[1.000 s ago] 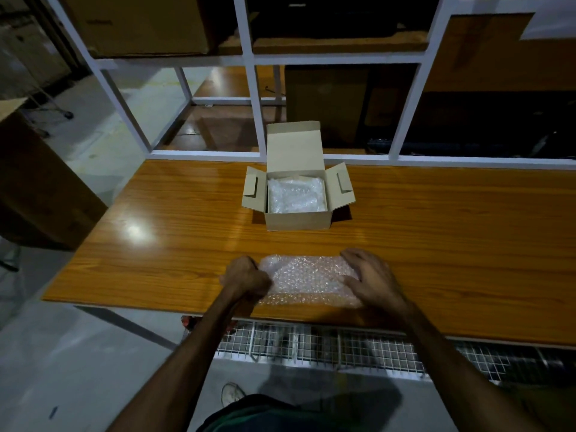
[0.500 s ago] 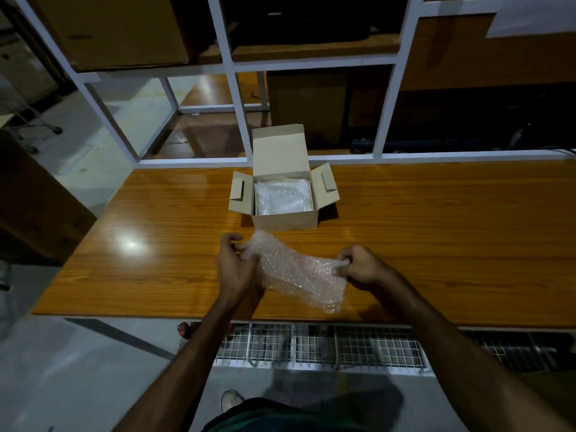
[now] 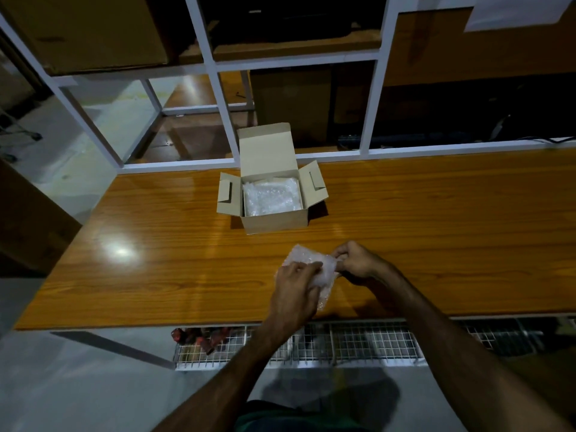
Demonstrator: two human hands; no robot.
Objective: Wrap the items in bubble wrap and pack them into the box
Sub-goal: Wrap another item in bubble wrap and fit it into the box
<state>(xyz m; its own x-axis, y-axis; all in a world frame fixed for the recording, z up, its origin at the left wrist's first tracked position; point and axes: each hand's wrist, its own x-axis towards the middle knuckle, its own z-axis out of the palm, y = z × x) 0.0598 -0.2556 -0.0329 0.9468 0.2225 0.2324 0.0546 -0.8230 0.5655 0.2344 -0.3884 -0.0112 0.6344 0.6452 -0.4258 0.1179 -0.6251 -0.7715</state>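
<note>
**Bubble wrap being gripped by both hands above the table's near edge**

Fingers [image 3: 307, 267] of the left hand [image 3: 293, 291] are being curled over the near side of a bubble-wrap bundle [image 3: 322, 272], with the thumb side hidden behind the wrap. Fingers [image 3: 339, 252] of the right hand [image 3: 355, 260] are being bent inward and are pinching the bundle's right end. The bundle is being held between the two hands, just right of the frame's centre and slightly below it; a loose tail of wrap is hanging down beneath the left hand. Whether the bundle is touching the tabletop cannot be told. What is inside the wrap is not being shown.

Both forearms are being extended up from the bottom of the frame, over a wire mesh tray [image 3: 358, 344] hanging under the table's near edge.

The wooden table [image 3: 436, 229] is being spread across the middle of the frame. Above the hands, near the frame's centre, a small cardboard box [image 3: 274, 218] is being kept open, its lid flap standing upright and its side flaps splayed outward. More bubble wrap [image 3: 271, 198] is lying inside it, filling the opening. The box and the hands are being kept well apart.

A white metal frame [image 3: 218, 98] is standing behind the table in the upper half, with large cardboard cartons [image 3: 93, 32] being stored on its shelves.
</note>
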